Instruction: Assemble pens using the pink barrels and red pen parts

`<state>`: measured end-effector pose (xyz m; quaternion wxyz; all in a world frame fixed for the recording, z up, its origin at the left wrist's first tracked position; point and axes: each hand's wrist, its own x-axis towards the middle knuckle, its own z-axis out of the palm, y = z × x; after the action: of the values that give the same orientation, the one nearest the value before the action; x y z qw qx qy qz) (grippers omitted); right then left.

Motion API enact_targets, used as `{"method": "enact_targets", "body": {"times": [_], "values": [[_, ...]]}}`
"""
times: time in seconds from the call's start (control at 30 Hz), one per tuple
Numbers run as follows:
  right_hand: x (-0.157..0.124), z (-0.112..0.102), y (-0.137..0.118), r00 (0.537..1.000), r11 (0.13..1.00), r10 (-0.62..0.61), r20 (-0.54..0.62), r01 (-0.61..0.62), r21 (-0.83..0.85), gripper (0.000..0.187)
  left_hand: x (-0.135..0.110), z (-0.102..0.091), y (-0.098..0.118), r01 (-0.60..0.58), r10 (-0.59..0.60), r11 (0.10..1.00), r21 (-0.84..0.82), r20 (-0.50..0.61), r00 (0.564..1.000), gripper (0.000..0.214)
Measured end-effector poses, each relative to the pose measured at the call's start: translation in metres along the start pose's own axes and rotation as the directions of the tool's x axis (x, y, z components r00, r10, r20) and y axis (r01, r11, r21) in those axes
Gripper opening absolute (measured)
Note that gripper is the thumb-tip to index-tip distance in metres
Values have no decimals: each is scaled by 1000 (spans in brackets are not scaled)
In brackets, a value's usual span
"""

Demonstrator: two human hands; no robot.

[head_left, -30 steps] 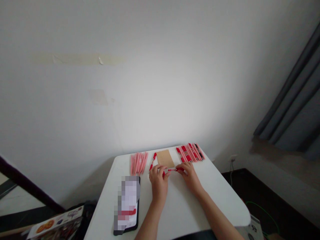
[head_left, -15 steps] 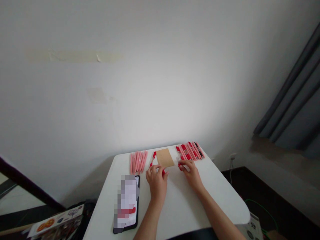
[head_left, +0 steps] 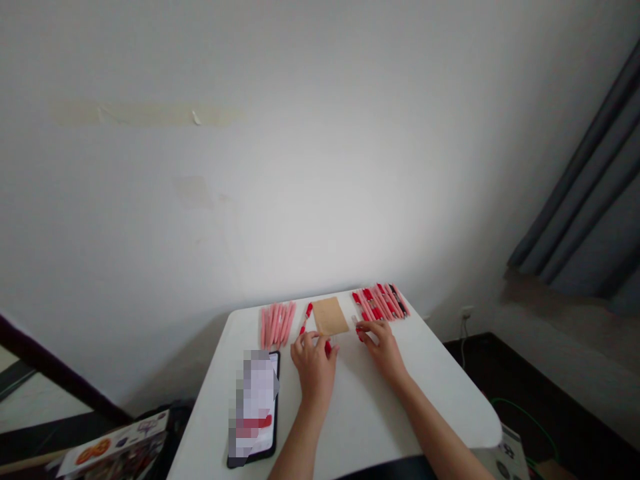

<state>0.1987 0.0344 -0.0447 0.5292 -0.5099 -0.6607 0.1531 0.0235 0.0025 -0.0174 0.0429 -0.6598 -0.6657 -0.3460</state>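
My left hand (head_left: 315,365) is closed, with a red-and-clear pen part (head_left: 328,347) between thumb and fingers. To its right, my right hand (head_left: 384,348) pinches another small red pen part (head_left: 359,332) with a clear end. The two parts are held apart, just in front of a square of brown paper (head_left: 331,316). A red pen (head_left: 307,315) lies left of that paper, beyond my left hand. Fingers partly cover both held pieces, so their full shape is hidden.
On the white table (head_left: 365,420), several pink sticks (head_left: 277,325) lie in a bunch at the back left. A row of red, pink and black pens (head_left: 380,303) lies at the back right. A phone (head_left: 275,427) rests at the left. The wall (head_left: 320,200) stands behind.
My left thumb and fingers have shifted very slightly around the red pen part. My right hand and the things on the table look almost unchanged.
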Motion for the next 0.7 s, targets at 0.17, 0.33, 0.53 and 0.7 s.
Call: {"method": "enact_targets", "body": {"times": [0.17, 0.33, 0.53, 0.7], "values": [[-1, -2, -3, 992, 970, -101, 73, 115, -216, 20, 0, -1, 1, 0, 1, 1000, -1, 19, 1000, 18], [-4, 0, -6, 992, 928, -89, 88, 115, -356, 19, -1, -1, 2, -5, 5, 1000, -8, 19, 1000, 15], [-5, 0, -9, 992, 911, -50, 115, 92, -401, 19, -2, 3, 2, -29, 30, 999, -19, 26, 999, 10], [-6, 1, -6, 993, 915, -39, 109, 79, -395, 20, -2, 4, 4, -46, 46, 999, -15, 17, 999, 6]]}}
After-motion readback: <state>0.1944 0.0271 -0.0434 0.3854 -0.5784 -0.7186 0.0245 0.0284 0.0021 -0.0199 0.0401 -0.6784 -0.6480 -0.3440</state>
